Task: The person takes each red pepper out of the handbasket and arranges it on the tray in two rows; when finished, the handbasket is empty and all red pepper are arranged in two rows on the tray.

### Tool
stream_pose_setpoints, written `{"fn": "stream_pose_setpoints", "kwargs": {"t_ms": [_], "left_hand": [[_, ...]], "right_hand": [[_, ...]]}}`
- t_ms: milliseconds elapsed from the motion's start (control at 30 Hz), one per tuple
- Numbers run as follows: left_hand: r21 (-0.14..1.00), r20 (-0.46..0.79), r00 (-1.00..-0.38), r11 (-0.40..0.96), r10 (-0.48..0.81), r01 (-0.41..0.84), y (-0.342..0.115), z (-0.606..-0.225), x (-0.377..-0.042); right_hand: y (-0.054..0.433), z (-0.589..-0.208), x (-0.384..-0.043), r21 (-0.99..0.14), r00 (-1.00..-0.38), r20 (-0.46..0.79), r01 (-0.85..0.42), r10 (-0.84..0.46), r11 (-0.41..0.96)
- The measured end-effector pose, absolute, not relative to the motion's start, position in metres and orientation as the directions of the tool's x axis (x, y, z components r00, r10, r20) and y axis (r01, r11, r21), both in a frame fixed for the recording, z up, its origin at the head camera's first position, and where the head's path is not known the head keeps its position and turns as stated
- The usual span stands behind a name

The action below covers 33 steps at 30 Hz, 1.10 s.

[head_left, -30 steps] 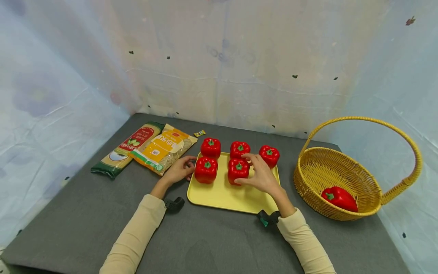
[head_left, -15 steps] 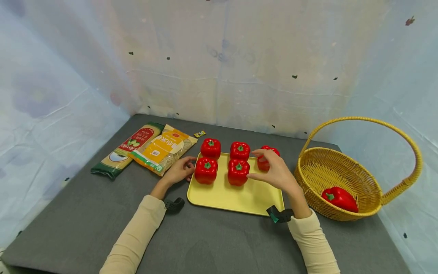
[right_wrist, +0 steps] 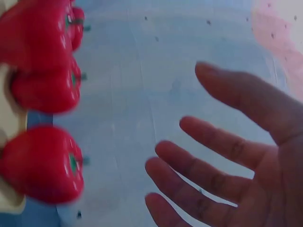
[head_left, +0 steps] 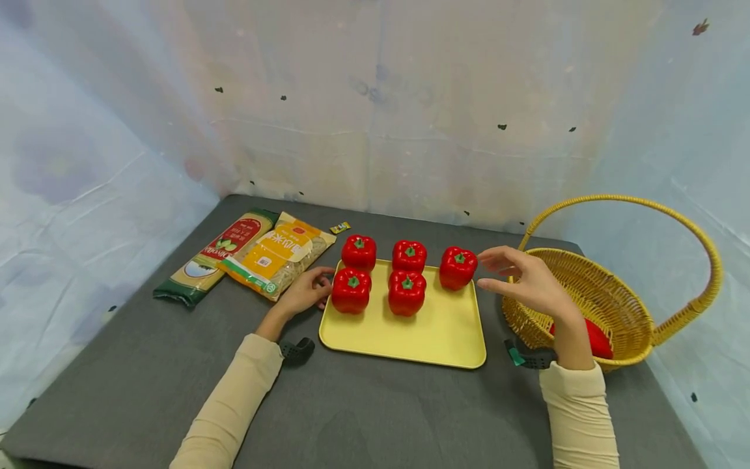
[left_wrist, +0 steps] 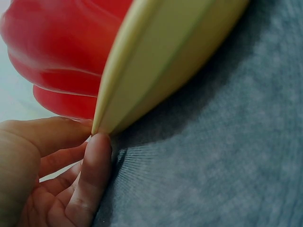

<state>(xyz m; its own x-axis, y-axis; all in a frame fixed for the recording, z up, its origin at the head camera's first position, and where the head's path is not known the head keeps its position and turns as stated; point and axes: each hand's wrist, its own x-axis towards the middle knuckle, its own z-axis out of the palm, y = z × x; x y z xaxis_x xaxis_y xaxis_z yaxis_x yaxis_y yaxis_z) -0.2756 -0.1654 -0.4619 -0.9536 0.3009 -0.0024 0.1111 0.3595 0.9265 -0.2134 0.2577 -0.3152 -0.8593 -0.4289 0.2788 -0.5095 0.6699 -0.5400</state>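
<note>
My left hand [head_left: 305, 292] pinches the left rim of the yellow tray [head_left: 428, 342]; in the left wrist view, thumb and forefinger meet at the tray's edge [left_wrist: 142, 71], close beside a red bell pepper [left_wrist: 57, 52]. Several red bell peppers stand stem-up on the tray, two in the front row [head_left: 351, 291] and three behind. My right hand [head_left: 530, 280] is held up between the back right bell pepper [head_left: 458, 268] and the wicker basket, fingers spread and holding nothing. The right wrist view shows its fingers [right_wrist: 203, 175] apart from the peppers.
A yellow wicker basket [head_left: 629, 299] with a tall arched handle stands at the right, a red bell pepper [head_left: 597, 340] lying inside. On the left lie a green-ended pack [head_left: 219, 251] and an orange-and-clear bag [head_left: 280, 254]. Behind them is a small yellow packet [head_left: 340, 228].
My right hand has left the front middle bell pepper and moved right, past the back right one, to beside the basket. That back right pepper now stands farther left. The left hand stays put.
</note>
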Motion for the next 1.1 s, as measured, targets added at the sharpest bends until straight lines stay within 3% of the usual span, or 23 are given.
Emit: {"fn": "stream_pose_setpoints", "kwargs": {"t_ms": [300, 567, 1100], "left_hand": [[0.923, -0.001, -0.954, 0.367, 0.299, 0.114, -0.166, -0.460, -0.274], [0.927, 0.007, -0.950, 0.355, 0.313, 0.124, -0.166, -0.460, -0.274], [0.927, 0.002, -0.950, 0.355, 0.312, 0.119, -0.166, -0.462, -0.275]], "right_hand": [[0.316, -0.304, -0.220, -0.652, -0.877, 0.074, -0.403, -0.475, 0.643], [0.367, -0.308, -0.226, -0.653, -0.860, -0.053, -0.355, -0.508, 0.669], [0.420, -0.342, -0.237, -0.719, -0.869, -0.266, -0.109, -0.417, 0.686]]}}
